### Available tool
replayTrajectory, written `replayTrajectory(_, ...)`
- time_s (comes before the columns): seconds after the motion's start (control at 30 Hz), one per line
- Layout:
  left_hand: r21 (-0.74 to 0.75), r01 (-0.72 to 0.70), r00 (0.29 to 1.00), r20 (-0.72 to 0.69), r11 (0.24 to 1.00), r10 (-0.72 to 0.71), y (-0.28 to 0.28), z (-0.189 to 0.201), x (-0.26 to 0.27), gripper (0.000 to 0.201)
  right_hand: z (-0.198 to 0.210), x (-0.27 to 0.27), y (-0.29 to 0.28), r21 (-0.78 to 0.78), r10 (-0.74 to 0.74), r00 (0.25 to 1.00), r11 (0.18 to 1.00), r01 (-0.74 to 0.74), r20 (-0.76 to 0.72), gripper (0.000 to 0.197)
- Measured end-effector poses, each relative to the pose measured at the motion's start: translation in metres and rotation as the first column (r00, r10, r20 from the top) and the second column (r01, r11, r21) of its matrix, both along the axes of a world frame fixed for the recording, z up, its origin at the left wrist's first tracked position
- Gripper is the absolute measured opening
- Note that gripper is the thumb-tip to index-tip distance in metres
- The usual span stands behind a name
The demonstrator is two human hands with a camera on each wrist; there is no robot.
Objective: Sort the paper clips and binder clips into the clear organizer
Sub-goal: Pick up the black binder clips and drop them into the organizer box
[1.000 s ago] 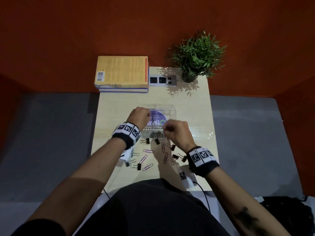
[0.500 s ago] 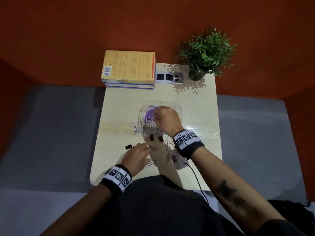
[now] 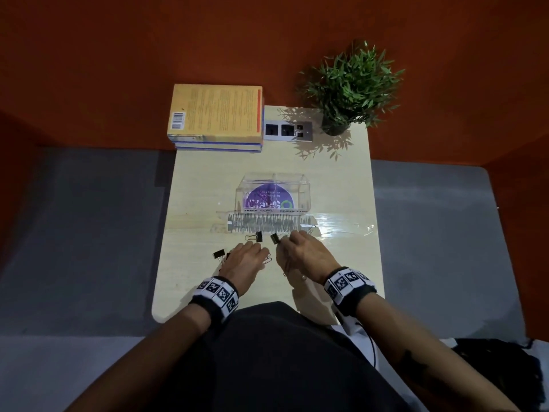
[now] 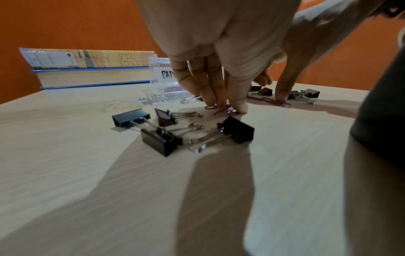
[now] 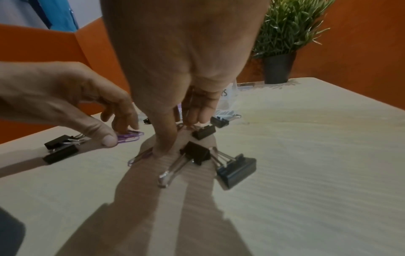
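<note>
The clear organizer (image 3: 303, 193) stands mid-table, its left bin labelled for paper clips (image 4: 163, 74). Black binder clips (image 3: 259, 236) and purple paper clips (image 3: 268, 260) lie scattered in front of it. My left hand (image 3: 252, 251) is down on the table and pinches a purple paper clip (image 5: 129, 137) between thumb and fingers (image 4: 237, 107). Just to its right, my right hand (image 5: 177, 133) points down with its thumb tip pressing on another purple paper clip (image 5: 140, 158). Its fingers hover by a binder clip (image 5: 203, 132) and hold nothing.
Several binder clips (image 4: 162, 141) lie left of my left hand, and two more (image 5: 237, 168) sit close under my right. A stack of books (image 3: 217, 114), a socket plate (image 3: 287, 130) and a potted plant (image 3: 350, 84) stand at the back edge.
My right hand has come back from the organizer down to the clips on the table. My left hand has closed its thumb and fingers on a purple paper clip.
</note>
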State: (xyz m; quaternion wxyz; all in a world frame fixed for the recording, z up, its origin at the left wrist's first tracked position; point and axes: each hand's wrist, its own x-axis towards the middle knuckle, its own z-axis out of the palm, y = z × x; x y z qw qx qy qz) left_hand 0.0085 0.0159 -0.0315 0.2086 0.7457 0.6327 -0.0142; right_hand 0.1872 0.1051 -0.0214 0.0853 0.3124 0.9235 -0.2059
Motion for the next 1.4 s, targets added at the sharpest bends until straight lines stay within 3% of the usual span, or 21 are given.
replayTrajectory(0.07,-0.005,-0.038,0.999,-0.004,0.999,0.038,0.005,-0.002,0.000,0.029,-0.002,-0.005,0.002,-0.003,-0.004,1.000,1.000,0.004,0.031,0.036)
replayTrajectory(0.2,-0.033,-0.062,0.998,-0.028,0.998,0.061,0.004,-0.006,0.000,0.015,-0.006,-0.008,-0.003,-0.021,-0.018,1.000,1.000,0.018,0.018,0.029)
replayTrajectory(0.37,-0.053,-0.125,0.990,-0.071,0.991,0.122,0.002,-0.002,0.000,0.021,-0.003,-0.010,-0.012,-0.062,-0.015,1.000,0.998,0.014,-0.013,0.016)
replayTrajectory(0.5,-0.063,-0.162,0.985,-0.068,0.985,0.158,0.004,0.003,0.003,0.019,-0.010,-0.013,-0.016,0.005,0.007,1.000,1.000,-0.007,-0.009,0.020)
replayTrajectory(0.67,-0.117,-0.218,0.976,-0.014,0.969,0.218,0.007,0.005,0.004,0.001,-0.014,-0.014,-0.016,0.047,0.006,0.999,0.999,-0.009,0.049,0.013)
replayTrajectory(0.77,-0.148,-0.294,0.951,0.051,0.944,0.304,0.013,0.016,0.001,0.007,-0.010,-0.010,-0.013,0.079,0.008,0.996,0.997,-0.015,0.086,0.015)
replayTrajectory(0.87,-0.086,-0.378,0.890,0.243,0.922,0.387,0.028,0.039,-0.007,0.005,-0.010,-0.007,-0.012,0.046,-0.065,0.996,0.997,0.062,0.066,0.017)
replayTrajectory(0.97,0.045,-0.481,0.832,0.339,0.876,0.440,0.062,0.053,-0.019,0.008,-0.002,-0.004,-0.014,-0.076,-0.264,0.962,0.963,0.259,-0.067,0.012)
replayTrajectory(1.03,0.092,-0.509,0.826,0.330,0.855,0.456,0.091,0.056,-0.027,0.008,0.008,0.001,-0.011,-0.166,-0.430,0.888,0.899,0.405,-0.164,0.020)
replayTrajectory(1.13,0.088,-0.489,0.852,0.259,0.868,0.454,0.123,0.053,-0.033,0.008,0.030,0.004,0.004,-0.244,-0.512,0.827,0.854,0.459,-0.232,0.004)
replayTrajectory(1.2,0.030,-0.457,0.874,0.200,0.889,0.442,0.131,0.050,-0.034,0.008,0.043,-0.002,0.019,-0.252,-0.551,0.788,0.832,0.494,-0.274,0.008)
replayTrajectory(1.3,0.029,-0.439,0.883,0.199,0.898,0.426,0.125,0.050,-0.033,0.011,0.058,-0.026,0.042,-0.218,-0.534,0.787,0.845,0.488,-0.310,0.007)
replayTrajectory(1.4,0.185,-0.459,0.877,0.248,0.869,0.411,0.102,0.053,-0.038,0.014,0.062,-0.057,0.063,-0.173,-0.501,0.803,0.865,0.471,-0.323,0.011)
